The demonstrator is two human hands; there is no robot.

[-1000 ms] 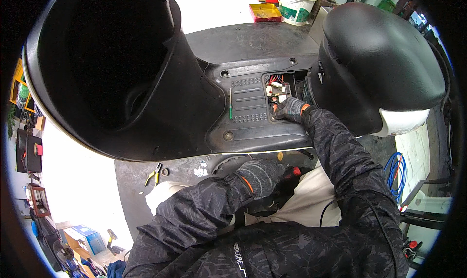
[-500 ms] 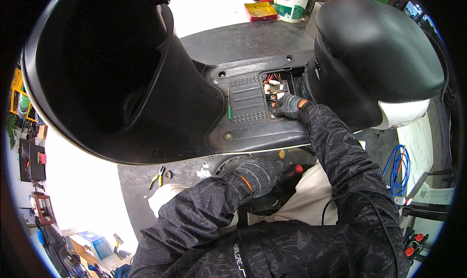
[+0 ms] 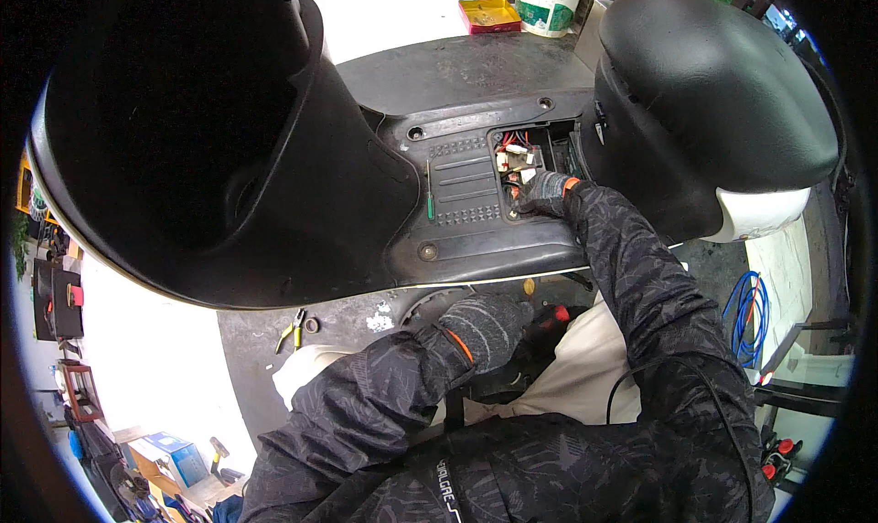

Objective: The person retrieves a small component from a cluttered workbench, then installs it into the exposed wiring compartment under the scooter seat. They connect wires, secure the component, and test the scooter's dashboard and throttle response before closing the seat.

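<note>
My gloved right hand (image 3: 545, 194) reaches into the open compartment in the black floorboard (image 3: 462, 180) of a scooter. Its fingers are curled against red and black wires with white plug connectors (image 3: 517, 154); the fingertips are partly hidden, so what they pinch is unclear. Lower down, beside the scooter's near edge, my gloved left hand (image 3: 485, 329) is closed, with its back toward me. Just right of it lies a dark object with a red end (image 3: 555, 316), mostly in shadow; whether the hand grips it cannot be made out.
A green-handled screwdriver (image 3: 430, 198) lies on the floorboard. The black seat (image 3: 722, 84) rises on the right, the front shield (image 3: 347, 185) on the left. Yellow-handled pliers (image 3: 292, 331) and a small ring (image 3: 313, 325) lie on the floor. A blue coiled cable (image 3: 750, 314) lies at right; a white bucket (image 3: 549, 6) stands behind.
The view has shifted slightly. My right hand stays in the compartment, its fingers moved a little among the wires. My left hand has hardly moved.
</note>
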